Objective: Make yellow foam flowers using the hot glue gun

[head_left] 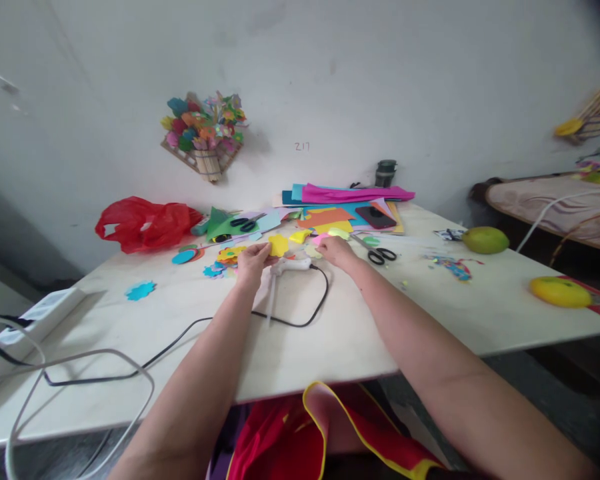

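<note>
My left hand (254, 263) pinches a yellow paper flower (279, 245) by its left edge, above the table. My right hand (337, 252) has its fingers closed among small paper pieces, beside a pink piece (321, 239) and a pale yellow flower cut-out (312, 251). Whatever its fingertips hold is too small to make out. Between the hands lies a white glue gun (295, 265), a glue stick (271, 300) sticking out towards me. Left of my left hand are layered yellow and orange flowers (230, 254) and small blue flowers (213, 271).
Black-handled scissors (381, 255) lie right of my right hand; another pair (243, 223) rests on coloured sheets. A phone (375, 217) lies at the back. The glue gun's black cord (180, 335) runs left to a power strip (45, 313). Two mangoes (485, 240) sit at right.
</note>
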`<state>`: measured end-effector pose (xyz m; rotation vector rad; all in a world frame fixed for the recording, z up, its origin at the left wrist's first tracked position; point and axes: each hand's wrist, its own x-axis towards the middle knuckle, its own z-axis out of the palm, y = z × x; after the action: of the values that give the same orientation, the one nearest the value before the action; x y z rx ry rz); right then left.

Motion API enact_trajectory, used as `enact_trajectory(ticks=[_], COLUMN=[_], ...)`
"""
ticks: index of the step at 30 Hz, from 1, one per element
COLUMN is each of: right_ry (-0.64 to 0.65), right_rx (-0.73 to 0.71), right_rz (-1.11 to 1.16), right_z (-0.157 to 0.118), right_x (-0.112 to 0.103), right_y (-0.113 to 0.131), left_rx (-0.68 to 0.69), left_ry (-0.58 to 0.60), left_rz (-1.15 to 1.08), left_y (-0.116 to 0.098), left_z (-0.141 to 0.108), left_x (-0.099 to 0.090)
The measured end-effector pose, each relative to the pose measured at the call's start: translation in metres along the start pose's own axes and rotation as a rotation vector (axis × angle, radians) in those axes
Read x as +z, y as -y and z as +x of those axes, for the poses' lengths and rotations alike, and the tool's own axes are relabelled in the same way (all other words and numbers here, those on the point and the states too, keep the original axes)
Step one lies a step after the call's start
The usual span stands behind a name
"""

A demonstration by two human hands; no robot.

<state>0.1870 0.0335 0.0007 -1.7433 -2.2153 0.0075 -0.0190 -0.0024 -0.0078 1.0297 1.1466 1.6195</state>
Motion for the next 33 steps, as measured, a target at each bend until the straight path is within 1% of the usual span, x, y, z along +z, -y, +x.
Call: enact_trajectory(ticks=[7,14,19,24,27,30,32,33], right_ry=[0.038,0.064,0.092,0.086,0.035,-0.093,-0.145,-0.149], right_rx=[-0.014,-0.031,-0.019,-0.039,-0.006,0.032,-0.006,-0.041], right_rz=[0.100,0.047,0.080,0.072,0.047,0.042,0.075,0.099], right_z=[0.002,-0.002,-0.002,-0.003,-0.002,-0.002,-0.002,-0.003], right_x=[0.007,0.005,0.005,0.002,0.001,0.000,-0.001,-0.001], right_y=[-0.003,0.001,0.002,0.001,0.000,0.001,0.004,0.007], left_rx=[0.014,0.015,0.006,0.001,-0.003,0.001,0.002,-0.001], left_ry=[-0.024,-0.026,-0.035,-0.036,-0.047,-0.055,-0.064,-0.072], left_rz=[-0.010,0.005,0.008,0.019,0.026,0.022,0.022,0.024], left_y=[-0.001,0.002,0.004,0.001,0.001,0.001,0.001,0.001], left_z=[0.000,0.003,0.004,0.001,0.000,0.000,0.000,0.000], left_x=[0.000,-0.001,-0.002,-0.001,-0.001,-0.001,-0.001,-0.001])
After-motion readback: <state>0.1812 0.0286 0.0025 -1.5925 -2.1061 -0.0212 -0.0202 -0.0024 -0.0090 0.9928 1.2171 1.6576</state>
